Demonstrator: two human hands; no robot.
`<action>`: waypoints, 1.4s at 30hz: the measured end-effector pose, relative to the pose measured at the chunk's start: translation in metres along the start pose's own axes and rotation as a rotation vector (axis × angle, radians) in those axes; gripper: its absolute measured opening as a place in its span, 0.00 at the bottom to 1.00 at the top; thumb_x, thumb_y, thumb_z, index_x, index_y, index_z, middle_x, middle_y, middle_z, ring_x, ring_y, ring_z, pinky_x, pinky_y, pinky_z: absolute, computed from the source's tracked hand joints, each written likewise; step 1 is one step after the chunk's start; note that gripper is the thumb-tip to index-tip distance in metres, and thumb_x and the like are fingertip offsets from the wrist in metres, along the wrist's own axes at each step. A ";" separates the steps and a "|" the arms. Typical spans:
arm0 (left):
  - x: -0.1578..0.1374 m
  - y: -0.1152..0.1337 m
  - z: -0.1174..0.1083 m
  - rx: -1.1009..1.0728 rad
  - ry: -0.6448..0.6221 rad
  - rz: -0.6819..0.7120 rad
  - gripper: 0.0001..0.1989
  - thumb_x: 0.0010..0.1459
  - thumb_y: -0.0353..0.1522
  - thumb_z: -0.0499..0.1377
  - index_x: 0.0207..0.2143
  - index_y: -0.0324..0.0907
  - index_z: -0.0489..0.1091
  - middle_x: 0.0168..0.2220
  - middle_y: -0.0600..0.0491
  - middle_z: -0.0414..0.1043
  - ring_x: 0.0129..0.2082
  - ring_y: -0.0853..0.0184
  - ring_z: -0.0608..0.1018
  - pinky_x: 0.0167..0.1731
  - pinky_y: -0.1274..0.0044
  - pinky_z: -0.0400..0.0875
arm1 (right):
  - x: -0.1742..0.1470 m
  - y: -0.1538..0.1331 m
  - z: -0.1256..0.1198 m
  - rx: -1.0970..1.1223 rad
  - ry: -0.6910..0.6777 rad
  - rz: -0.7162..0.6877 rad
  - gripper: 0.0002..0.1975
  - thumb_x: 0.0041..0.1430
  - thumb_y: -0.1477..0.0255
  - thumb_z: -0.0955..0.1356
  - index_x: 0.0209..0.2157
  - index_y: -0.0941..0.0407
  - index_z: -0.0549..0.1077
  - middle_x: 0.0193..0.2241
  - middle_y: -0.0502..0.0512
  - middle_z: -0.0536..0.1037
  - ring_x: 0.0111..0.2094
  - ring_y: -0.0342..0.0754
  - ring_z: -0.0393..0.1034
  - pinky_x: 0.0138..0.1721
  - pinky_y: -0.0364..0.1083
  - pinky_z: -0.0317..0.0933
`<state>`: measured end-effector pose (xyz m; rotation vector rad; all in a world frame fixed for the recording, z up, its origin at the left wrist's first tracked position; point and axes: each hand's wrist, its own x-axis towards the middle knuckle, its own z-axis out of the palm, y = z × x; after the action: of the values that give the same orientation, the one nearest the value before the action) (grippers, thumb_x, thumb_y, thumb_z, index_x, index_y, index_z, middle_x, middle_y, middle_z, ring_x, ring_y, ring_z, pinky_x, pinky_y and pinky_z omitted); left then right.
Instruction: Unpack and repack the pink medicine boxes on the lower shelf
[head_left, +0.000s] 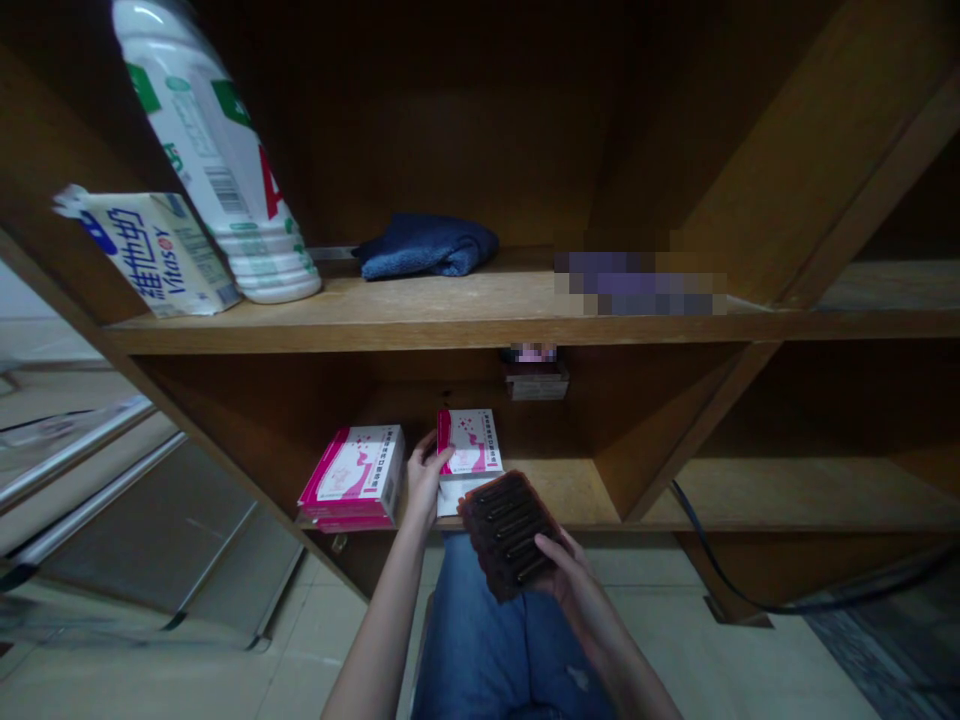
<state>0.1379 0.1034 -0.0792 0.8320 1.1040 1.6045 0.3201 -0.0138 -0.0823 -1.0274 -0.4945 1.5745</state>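
My left hand [425, 482] grips the left edge of a pink and white box [474, 442] on the lower shelf, thumb on its top and fingers behind its side. Under that box's near end lies a white sheet or flap [454, 496]. In my right hand [574, 570] is a dark brown plastic tray [510, 535] with a row of several slots, held tilted in front of the shelf edge, thumb over its face. To the left of my left hand stands a stack of similar pink and white boxes [356, 468].
Above, the upper shelf [450, 320] holds a large white bottle [217, 160], a Vitasoy carton [154, 250] and a folded blue cloth [427, 246]. Some small boxes [537, 384] sit deeper in the lower compartment. A black cable [720, 570] hangs at the right.
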 end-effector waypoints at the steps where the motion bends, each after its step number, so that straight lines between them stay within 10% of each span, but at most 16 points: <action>1: 0.001 0.000 -0.002 0.020 0.005 -0.003 0.28 0.44 0.30 0.64 0.50 0.37 0.66 0.44 0.44 0.74 0.42 0.62 0.77 0.42 0.73 0.70 | 0.001 -0.004 -0.003 0.021 -0.003 -0.008 0.21 0.39 0.65 0.75 0.36 0.58 0.75 0.35 0.58 0.80 0.34 0.53 0.75 0.29 0.49 0.70; 20: 0.009 -0.017 -0.014 0.204 -0.022 0.027 0.20 0.48 0.31 0.62 0.46 0.38 0.71 0.47 0.45 0.73 0.46 0.60 0.75 0.47 0.72 0.67 | 0.087 -0.041 0.002 -0.297 0.235 -0.215 0.26 0.38 0.64 0.75 0.40 0.54 0.65 0.38 0.54 0.75 0.31 0.48 0.73 0.24 0.44 0.70; 30: 0.010 -0.018 -0.016 0.203 -0.025 0.036 0.21 0.49 0.33 0.61 0.47 0.39 0.70 0.47 0.46 0.73 0.47 0.60 0.74 0.48 0.71 0.66 | 0.104 -0.055 -0.021 -1.403 0.200 -0.441 0.28 0.54 0.52 0.62 0.39 0.63 0.74 0.39 0.69 0.74 0.43 0.59 0.69 0.46 0.52 0.59; 37: 0.013 -0.023 -0.017 0.222 0.005 0.031 0.21 0.48 0.33 0.62 0.47 0.38 0.71 0.47 0.45 0.73 0.46 0.61 0.75 0.47 0.71 0.67 | 0.083 -0.053 -0.005 -1.492 0.320 -0.682 0.27 0.58 0.57 0.61 0.51 0.63 0.67 0.42 0.66 0.70 0.46 0.59 0.64 0.47 0.52 0.57; 42: 0.012 -0.021 -0.017 0.255 0.001 0.078 0.19 0.49 0.31 0.61 0.45 0.37 0.72 0.42 0.46 0.76 0.43 0.62 0.76 0.45 0.72 0.67 | 0.043 -0.035 0.037 -1.371 -0.170 -0.880 0.14 0.60 0.69 0.60 0.43 0.55 0.73 0.38 0.59 0.74 0.43 0.53 0.65 0.47 0.51 0.58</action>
<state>0.1268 0.1130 -0.1051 1.0524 1.3092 1.5467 0.3105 0.0440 -0.0511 -1.3106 -1.9713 0.3608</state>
